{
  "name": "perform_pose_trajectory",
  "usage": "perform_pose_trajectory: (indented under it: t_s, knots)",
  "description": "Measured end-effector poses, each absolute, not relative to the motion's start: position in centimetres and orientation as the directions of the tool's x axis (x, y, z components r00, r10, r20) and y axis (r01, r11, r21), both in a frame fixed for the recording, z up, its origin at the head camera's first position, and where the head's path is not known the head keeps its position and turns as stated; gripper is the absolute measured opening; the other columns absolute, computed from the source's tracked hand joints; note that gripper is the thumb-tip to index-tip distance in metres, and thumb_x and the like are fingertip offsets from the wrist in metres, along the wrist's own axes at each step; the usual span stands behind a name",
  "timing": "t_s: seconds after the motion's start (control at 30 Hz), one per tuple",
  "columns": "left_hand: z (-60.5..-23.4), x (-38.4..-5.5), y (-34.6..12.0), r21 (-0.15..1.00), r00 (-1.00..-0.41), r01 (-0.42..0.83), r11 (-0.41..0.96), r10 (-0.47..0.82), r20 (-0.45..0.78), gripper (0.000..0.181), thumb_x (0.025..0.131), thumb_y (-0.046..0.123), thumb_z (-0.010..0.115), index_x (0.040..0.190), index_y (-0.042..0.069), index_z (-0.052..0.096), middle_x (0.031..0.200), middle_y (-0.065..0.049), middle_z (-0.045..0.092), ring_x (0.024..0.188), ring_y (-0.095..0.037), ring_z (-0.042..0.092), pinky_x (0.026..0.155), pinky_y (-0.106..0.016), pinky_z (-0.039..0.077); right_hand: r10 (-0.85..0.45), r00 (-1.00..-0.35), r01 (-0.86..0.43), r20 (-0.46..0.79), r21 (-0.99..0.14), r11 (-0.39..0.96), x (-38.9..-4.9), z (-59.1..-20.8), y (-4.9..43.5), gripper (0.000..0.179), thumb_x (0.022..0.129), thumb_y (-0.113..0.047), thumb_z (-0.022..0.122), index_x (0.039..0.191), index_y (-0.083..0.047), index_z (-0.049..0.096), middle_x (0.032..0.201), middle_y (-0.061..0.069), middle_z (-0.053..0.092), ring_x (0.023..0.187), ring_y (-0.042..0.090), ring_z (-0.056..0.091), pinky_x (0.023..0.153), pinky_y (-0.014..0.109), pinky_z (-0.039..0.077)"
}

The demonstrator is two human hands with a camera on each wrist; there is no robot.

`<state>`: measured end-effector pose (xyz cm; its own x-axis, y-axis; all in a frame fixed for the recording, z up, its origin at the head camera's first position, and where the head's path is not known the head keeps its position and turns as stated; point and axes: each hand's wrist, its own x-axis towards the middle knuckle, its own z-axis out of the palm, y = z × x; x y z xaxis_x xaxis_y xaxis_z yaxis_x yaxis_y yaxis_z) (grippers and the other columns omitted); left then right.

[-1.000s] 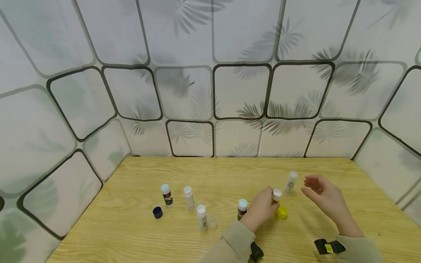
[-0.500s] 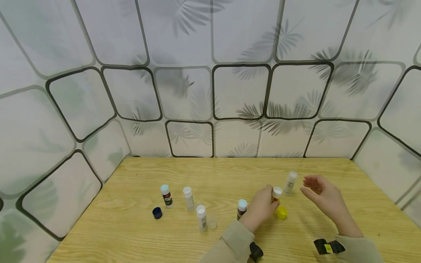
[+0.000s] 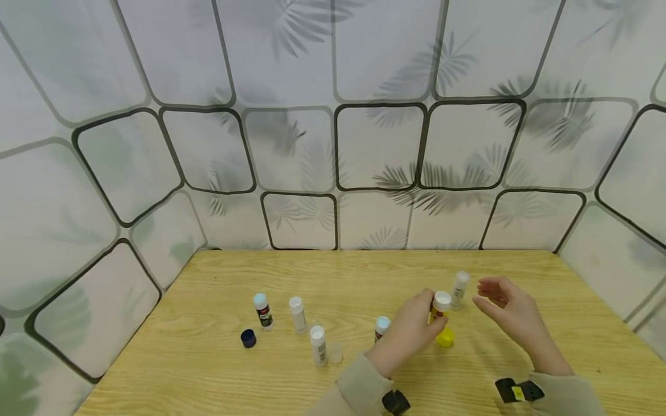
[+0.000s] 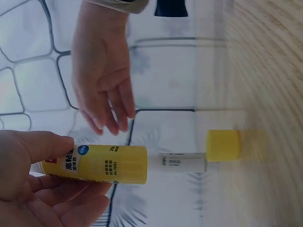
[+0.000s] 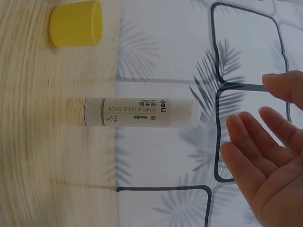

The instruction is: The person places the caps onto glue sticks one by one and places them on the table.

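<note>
While the left hand (image 3: 407,328) grips a yellow glue stick (image 4: 128,163), the right hand (image 3: 512,315) gapes; a white stick (image 5: 142,112) stands near.

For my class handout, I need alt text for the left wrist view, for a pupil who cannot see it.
A left hand grips a yellow glue stick above a wood-grained table, in a view turned sideways. A white glue stick and a yellow cap stand on the table; the right hand is empty.

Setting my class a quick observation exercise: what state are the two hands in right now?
Left hand: closed, holding the yellow glue stick.
Right hand: open, fingers relaxed, holding nothing.
</note>
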<state>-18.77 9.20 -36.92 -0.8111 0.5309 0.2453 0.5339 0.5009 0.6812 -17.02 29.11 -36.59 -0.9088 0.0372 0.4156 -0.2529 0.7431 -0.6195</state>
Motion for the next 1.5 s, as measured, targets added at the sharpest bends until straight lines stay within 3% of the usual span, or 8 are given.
perform_pose_trajectory:
  t_s: [0.23, 0.37, 0.47, 0.73, 1.0, 1.27, 1.5]
  knots:
    - [-35.9, -17.9, 7.5, 0.609, -0.750, 0.639, 0.471, 0.559, 0.355, 0.025, 0.085, 0.019, 0.060, 0.106, 0.009, 0.052, 0.088, 0.009, 0.054, 0.075, 0.001, 0.050, 0.061, -0.010, 0.040, 0.023, -0.905, -0.268, 0.426, -0.610, 0.746, -17.1, -36.8, 28.8, 0.032, 0.081, -0.013, 0.065, 0.105, 0.004, 0.054, 0.097, 0.017, 0.059, 0.083, -0.004, 0.050, 0.071, 0.007, 0.040]
    - [-35.4, -17.6, 6.4, 0.585, -0.736, 0.660, 0.471, 0.561, 0.379, 0.027, 0.085, 0.018, 0.061, 0.108, 0.008, 0.053, 0.090, 0.008, 0.055, 0.077, 0.001, 0.050, 0.064, -0.011, 0.041, 0.013, -0.904, -0.274, 0.427, -0.605, 0.748, -17.2, -36.9, 28.6, 0.031, 0.080, -0.011, 0.066, 0.104, 0.004, 0.054, 0.095, 0.018, 0.059, 0.085, 0.014, 0.056, 0.073, 0.025, 0.048]
    - [-35.2, -17.4, 5.6, 0.593, -0.739, 0.655, 0.469, 0.561, 0.373, 0.029, 0.084, 0.017, 0.060, 0.111, 0.007, 0.052, 0.093, 0.007, 0.056, 0.080, 0.001, 0.050, 0.068, -0.013, 0.042, 0.004, -0.910, -0.271, 0.416, -0.602, 0.751, -17.2, -37.0, 28.5, 0.031, 0.080, -0.012, 0.066, 0.104, 0.005, 0.054, 0.096, 0.018, 0.059, 0.086, 0.020, 0.056, 0.075, 0.035, 0.047]
    - [-35.1, -17.5, 3.5, 0.601, -0.736, 0.658, 0.454, 0.557, 0.385, 0.036, 0.084, 0.012, 0.059, 0.118, 0.003, 0.049, 0.098, 0.001, 0.058, 0.084, -0.002, 0.052, 0.071, -0.015, 0.043, -0.035, -0.907, -0.311, 0.420, -0.612, 0.727, -17.9, -37.1, 27.4, 0.030, 0.078, -0.006, 0.066, 0.103, 0.005, 0.055, 0.096, 0.018, 0.059, 0.087, 0.031, 0.056, 0.075, 0.037, 0.047]
    - [-35.0, -17.7, 1.5, 0.630, -0.736, 0.643, 0.435, 0.579, 0.350, 0.039, 0.084, 0.008, 0.055, 0.122, 0.003, 0.046, 0.102, 0.000, 0.055, 0.084, -0.003, 0.051, 0.071, -0.017, 0.044, -0.090, -0.911, -0.341, 0.402, -0.614, 0.712, -18.9, -37.2, 25.6, 0.029, 0.078, -0.008, 0.067, 0.103, 0.003, 0.055, 0.096, 0.015, 0.059, 0.088, 0.030, 0.056, 0.077, 0.040, 0.046]
    - [-34.8, -17.5, -0.3, 0.606, -0.729, 0.653, 0.454, 0.594, 0.341, 0.039, 0.082, 0.006, 0.054, 0.120, 0.003, 0.047, 0.098, 0.002, 0.053, 0.078, -0.004, 0.048, 0.069, -0.017, 0.043, -0.150, -0.943, -0.311, 0.298, -0.620, 0.721, -19.4, -37.3, 24.5, 0.031, 0.078, -0.008, 0.066, 0.104, 0.004, 0.055, 0.098, 0.015, 0.058, 0.089, 0.030, 0.057, 0.079, 0.043, 0.045]
    - [-34.2, -17.9, -1.4, 0.583, -0.734, 0.659, 0.475, 0.575, 0.362, 0.042, 0.086, 0.011, 0.054, 0.126, 0.001, 0.043, 0.101, -0.002, 0.054, 0.078, -0.005, 0.048, 0.066, -0.016, 0.043, -0.229, -0.945, -0.322, 0.232, -0.556, 0.766, -19.8, -37.6, 24.5, 0.031, 0.076, -0.010, 0.068, 0.101, 0.004, 0.057, 0.096, 0.016, 0.059, 0.085, 0.029, 0.057, 0.074, 0.043, 0.046]
